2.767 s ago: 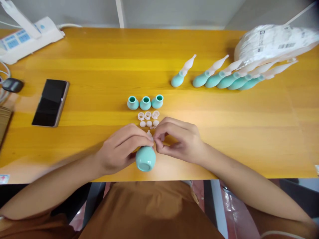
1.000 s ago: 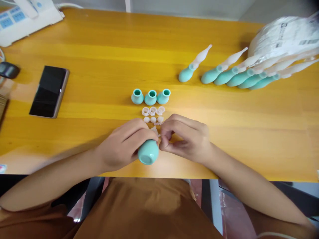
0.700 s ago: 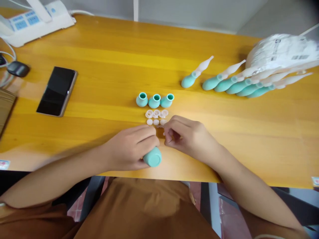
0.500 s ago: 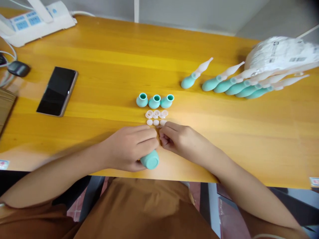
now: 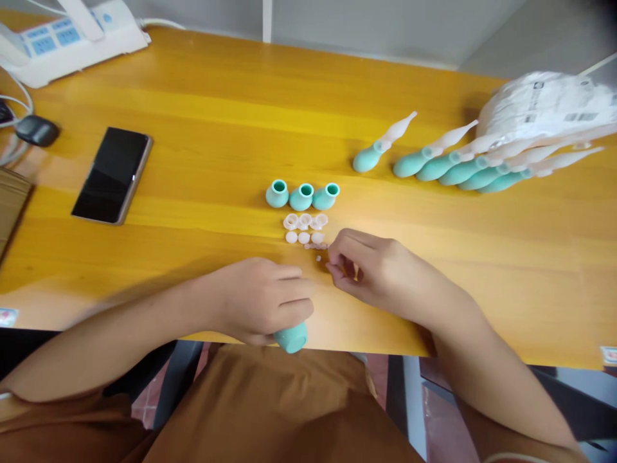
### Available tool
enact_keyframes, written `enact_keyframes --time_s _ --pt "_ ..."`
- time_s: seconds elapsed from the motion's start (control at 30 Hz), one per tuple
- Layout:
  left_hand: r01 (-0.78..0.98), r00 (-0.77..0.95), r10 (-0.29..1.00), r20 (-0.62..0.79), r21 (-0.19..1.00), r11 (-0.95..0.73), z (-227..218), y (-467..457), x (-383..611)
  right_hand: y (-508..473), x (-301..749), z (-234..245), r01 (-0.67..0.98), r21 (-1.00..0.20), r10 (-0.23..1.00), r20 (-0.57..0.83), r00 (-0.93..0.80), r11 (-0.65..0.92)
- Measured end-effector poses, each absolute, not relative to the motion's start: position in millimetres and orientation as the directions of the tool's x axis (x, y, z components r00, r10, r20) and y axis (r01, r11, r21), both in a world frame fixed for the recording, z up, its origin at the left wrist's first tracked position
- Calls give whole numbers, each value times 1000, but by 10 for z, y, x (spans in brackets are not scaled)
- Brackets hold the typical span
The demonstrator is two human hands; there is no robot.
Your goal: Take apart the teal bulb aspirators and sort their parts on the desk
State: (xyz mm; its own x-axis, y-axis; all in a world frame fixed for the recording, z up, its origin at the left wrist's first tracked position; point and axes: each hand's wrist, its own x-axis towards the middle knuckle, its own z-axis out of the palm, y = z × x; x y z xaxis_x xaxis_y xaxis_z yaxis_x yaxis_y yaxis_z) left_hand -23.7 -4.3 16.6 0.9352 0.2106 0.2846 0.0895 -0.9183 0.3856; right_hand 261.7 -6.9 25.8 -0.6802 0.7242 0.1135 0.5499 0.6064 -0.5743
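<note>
My left hand [image 5: 260, 299] is wrapped round a teal rubber bulb [image 5: 292, 338] at the table's near edge; only the bulb's base shows. My right hand [image 5: 380, 270] hovers just right of it, fingertips pinched together near tiny white parts [image 5: 318, 247]; whether anything is between them I cannot make out. Farther back stand three teal bulbs [image 5: 302, 196], a row of white rings [image 5: 305, 222] and a row of white discs [image 5: 303, 237].
Several assembled teal bulbs with white nozzles [image 5: 463, 166] lie at the right beside a white plastic bag [image 5: 544, 106]. A black phone [image 5: 112, 175] lies at the left, a white device [image 5: 67, 38] and a black object [image 5: 36, 130] at the far left of the yellow table [image 5: 193, 116].
My left hand has drawn the bulb back toward the table's near edge. My right hand has parted from it and shifted right, toward the tiny white parts.
</note>
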Motion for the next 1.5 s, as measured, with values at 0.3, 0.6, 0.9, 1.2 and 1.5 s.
enact_keyframes --time_s 0.3,0.6,0.9,1.2,1.5 --pt "84 935 206 290 383 -920 158 -48 -227 -11 2650 223 584 -527 702 36 -711 618" --pt "89 937 205 283 373 -923 148 -54 -230 -7 2628 150 539 -542 707 153 -691 645" --pt "87 937 198 287 357 -930 150 -56 -231 -45 2544 57 610 -343 686 169 -708 714" --pt "87 934 196 299 343 -935 149 -63 -232 -47 2465 42 564 -300 637 301 -709 769" --pt "86 934 187 304 317 -944 140 -60 -232 -59 2352 1 603 17 573 293 -766 797"
